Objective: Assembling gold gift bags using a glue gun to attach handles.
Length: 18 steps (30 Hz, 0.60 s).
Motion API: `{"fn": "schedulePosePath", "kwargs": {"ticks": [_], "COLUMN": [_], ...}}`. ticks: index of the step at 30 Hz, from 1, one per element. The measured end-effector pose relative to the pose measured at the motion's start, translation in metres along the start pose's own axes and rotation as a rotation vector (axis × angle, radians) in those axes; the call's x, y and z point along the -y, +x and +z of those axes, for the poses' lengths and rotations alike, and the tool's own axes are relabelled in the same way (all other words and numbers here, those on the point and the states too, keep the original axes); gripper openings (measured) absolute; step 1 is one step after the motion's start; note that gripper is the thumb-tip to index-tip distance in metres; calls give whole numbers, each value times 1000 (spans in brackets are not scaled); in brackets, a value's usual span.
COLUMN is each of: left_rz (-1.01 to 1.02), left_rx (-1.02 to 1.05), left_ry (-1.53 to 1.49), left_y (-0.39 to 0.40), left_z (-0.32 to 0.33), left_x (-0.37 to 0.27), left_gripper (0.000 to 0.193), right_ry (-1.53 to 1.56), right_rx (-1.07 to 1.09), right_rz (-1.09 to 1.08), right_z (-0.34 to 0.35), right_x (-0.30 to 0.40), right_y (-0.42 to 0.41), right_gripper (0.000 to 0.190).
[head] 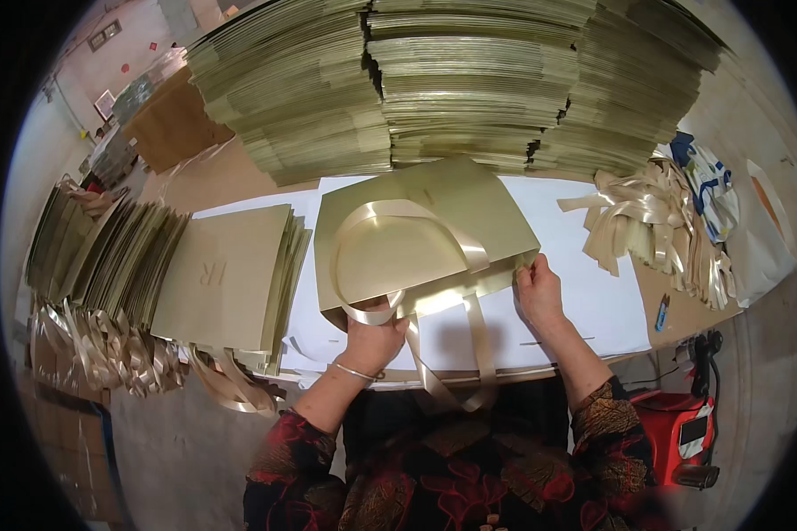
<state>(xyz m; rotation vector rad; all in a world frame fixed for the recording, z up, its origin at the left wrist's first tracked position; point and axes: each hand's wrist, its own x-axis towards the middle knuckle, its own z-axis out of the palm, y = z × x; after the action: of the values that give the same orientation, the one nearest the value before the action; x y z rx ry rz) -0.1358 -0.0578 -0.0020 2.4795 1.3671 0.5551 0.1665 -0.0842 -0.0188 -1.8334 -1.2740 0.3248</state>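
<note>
In front of me a gold paper gift bag (432,226) lies on its side, its mouth facing my body and spread apart. One satin ribbon handle (398,211) loops over its upper panel; the other ribbon handle (481,352) hangs past the table's front edge. My left hand (374,338) reaches into the mouth at the left, its fingertips hidden inside the bag. With my right hand (539,289) I pinch the bag's right edge near the mouth corner. White paper sheets (571,318) lie beneath the bag.
Tall stacks of flat gold bags (465,86) stand at the back. Left, more bags (232,272) lean in a row, ribbons hanging. A heap of loose ribbons (657,219), a small blue tube-like item (663,312) and a white bag (764,232) are at right. Below stands a red scooter (664,425).
</note>
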Motion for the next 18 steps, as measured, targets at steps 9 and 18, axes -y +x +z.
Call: {"fn": "schedulePosePath", "kwargs": {"ticks": [9,18], "left_rz": [-225,-89], "left_rx": [88,-120], "left_ry": [79,-234], "left_y": [1,-1], "left_z": [-9,-13], "left_x": [-5,22], "left_gripper": [49,24], "right_ry": [9,545], "right_rx": [47,54], "right_rz": [5,242], "right_z": [-6,-5], "right_x": [-1,11], "right_y": [0,-25], "right_gripper": [16,12]}}
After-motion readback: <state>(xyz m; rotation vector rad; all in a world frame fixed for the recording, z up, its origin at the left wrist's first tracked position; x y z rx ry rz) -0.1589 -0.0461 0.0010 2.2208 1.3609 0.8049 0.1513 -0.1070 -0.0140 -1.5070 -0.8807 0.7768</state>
